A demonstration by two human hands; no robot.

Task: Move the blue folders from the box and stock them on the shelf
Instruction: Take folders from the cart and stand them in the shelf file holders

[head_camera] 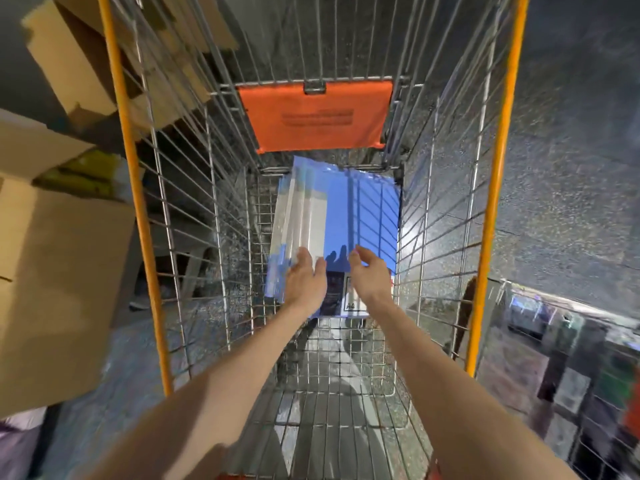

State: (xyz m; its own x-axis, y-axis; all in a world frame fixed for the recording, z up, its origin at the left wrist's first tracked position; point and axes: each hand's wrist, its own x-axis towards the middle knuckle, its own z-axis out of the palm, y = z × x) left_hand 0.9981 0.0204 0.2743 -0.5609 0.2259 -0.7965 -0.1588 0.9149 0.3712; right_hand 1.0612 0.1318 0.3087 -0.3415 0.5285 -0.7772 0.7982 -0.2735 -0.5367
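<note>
folders: stack of blue folders (360, 216) lying flat on the wire floor of the cart (332, 368), pushed up against the far end under the orange flap (315, 116)
left hand (304, 278): fingers spread open, palm resting on the stack's near left part, nothing gripped yet
right hand (370, 271): fingers loosely curled, hovering at the near edge, holding nothing
why: looks like both hands are squaring the fanned-out stack so it lifts as 1 bundle
cardboard boxes (59, 271): outside the cart's left wall

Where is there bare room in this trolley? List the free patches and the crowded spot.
Free: the wire floor of the trolley, from the folders' near edge back toward the person, between both side grilles. Crowded: the far end, where the blue folders fill the floor up to the orange flap, with the left hand and right hand on them.
</note>
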